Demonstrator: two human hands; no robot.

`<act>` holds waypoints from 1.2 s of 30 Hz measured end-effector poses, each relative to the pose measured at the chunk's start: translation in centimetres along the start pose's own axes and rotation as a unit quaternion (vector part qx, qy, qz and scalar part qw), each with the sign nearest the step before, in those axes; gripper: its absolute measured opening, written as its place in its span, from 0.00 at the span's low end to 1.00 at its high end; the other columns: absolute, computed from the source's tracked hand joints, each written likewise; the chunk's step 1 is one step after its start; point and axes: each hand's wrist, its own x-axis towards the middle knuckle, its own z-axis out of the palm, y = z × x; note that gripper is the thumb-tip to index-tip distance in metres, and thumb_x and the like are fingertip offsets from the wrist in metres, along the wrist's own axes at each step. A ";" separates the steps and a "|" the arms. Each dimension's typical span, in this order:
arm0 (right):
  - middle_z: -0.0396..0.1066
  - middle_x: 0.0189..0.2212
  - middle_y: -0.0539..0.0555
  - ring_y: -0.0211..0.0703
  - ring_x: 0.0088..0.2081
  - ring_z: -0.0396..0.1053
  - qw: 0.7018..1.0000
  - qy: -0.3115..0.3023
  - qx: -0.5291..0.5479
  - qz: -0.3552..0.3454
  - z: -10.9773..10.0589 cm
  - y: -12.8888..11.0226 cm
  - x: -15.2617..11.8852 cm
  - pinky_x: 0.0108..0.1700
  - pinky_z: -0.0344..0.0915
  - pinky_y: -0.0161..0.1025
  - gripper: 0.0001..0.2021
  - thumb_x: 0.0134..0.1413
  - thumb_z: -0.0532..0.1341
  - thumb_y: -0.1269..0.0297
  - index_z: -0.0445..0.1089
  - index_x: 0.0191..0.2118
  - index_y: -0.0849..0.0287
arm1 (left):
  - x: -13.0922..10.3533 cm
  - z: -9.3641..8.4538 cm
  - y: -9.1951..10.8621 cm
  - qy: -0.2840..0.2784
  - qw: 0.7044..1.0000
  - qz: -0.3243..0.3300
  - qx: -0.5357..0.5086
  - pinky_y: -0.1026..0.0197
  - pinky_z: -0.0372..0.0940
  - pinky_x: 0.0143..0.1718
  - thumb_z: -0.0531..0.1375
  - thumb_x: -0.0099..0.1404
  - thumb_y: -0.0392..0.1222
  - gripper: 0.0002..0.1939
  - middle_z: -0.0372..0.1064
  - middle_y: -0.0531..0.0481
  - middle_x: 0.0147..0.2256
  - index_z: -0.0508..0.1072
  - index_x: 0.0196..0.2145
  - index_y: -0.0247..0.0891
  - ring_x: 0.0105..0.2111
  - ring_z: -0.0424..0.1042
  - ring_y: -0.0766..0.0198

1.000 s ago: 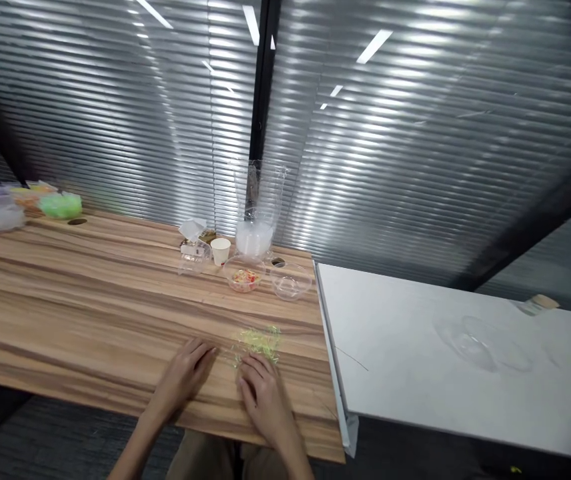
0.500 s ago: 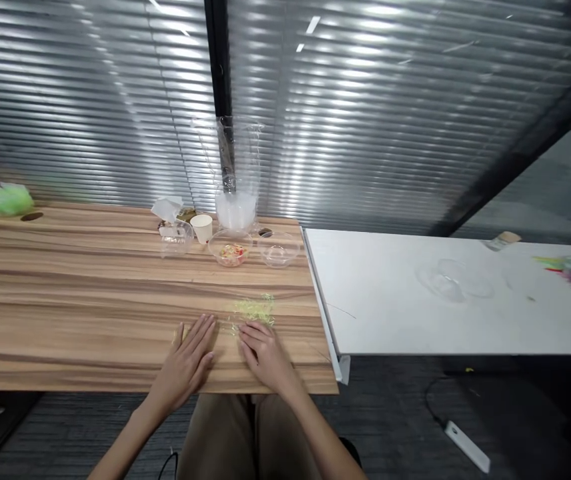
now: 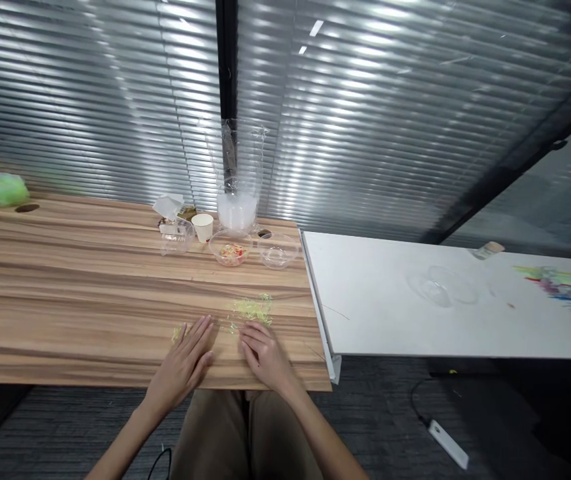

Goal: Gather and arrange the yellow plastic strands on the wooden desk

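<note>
My left hand [image 3: 181, 361] lies flat on the wood-grain table, fingers stretched out together and thumb apart. A small patch of yellow shreds [image 3: 175, 333] shows at its outer edge, partly covered by the fingers. Opposite it, my right hand [image 3: 264, 355] rests on the tabletop with fingers loosely bent and thumb apart; nothing shows in its grasp. Just beyond its fingertips is a loose pile of thin yellow-green shreds [image 3: 253, 309], with a few strands scattered towards the left hand. What lies beneath either palm is hidden.
Behind stand a clear bowl of red and yellow bits [image 3: 232, 253], another clear bowl [image 3: 276, 252], a paper cup [image 3: 203, 228], a clear plastic container [image 3: 176, 237] and a transparent bag with white contents [image 3: 237, 211]. A white table [image 3: 375, 300] adjoins on the right, holding colourful strips [image 3: 560, 283].
The camera view has shifted slightly, so the white table and its items appear further left. Both hands stay almost where they were, and the shreds look much the same.
</note>
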 end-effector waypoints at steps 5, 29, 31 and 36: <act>0.75 0.45 0.56 0.46 0.54 0.66 1.000 -0.006 0.000 -0.009 -0.1 0.0 -0.1 0.58 0.64 0.49 0.14 0.61 0.53 0.73 0.75 0.44 0.62 | -0.7 0.4 1.1 0.189 0.973 -0.131 -0.012 0.42 0.58 0.59 0.48 0.71 0.36 0.24 0.64 0.39 0.55 0.55 0.63 0.42 0.57 0.62 0.52; 0.65 0.57 0.57 0.46 0.62 0.58 0.996 -0.047 -0.059 0.037 -0.5 -1.5 -3.6 0.61 0.63 0.48 0.21 0.62 0.50 0.74 0.65 0.58 0.59 | -0.5 0.4 1.2 0.176 0.971 -0.156 -0.051 0.43 0.66 0.52 0.50 0.68 0.37 0.11 0.70 0.40 0.45 0.70 0.44 0.38 0.50 0.68 0.51; 0.66 0.57 0.58 0.47 0.61 0.59 0.997 -0.040 -0.054 0.041 -0.4 -1.4 -3.5 0.61 0.63 0.49 0.20 0.62 0.50 0.74 0.65 0.58 0.60 | -0.4 0.2 1.4 0.174 0.970 -0.163 -0.046 0.44 0.66 0.51 0.50 0.68 0.36 0.11 0.70 0.40 0.44 0.71 0.43 0.37 0.49 0.68 0.51; 0.68 0.54 0.59 0.48 0.59 0.62 0.998 -0.032 -0.048 0.040 -0.4 -1.5 -3.2 0.59 0.65 0.50 0.19 0.62 0.51 0.73 0.66 0.57 0.59 | -0.3 0.1 1.7 0.172 0.966 -0.188 -0.048 0.44 0.66 0.51 0.51 0.68 0.37 0.12 0.71 0.41 0.44 0.72 0.43 0.39 0.49 0.69 0.52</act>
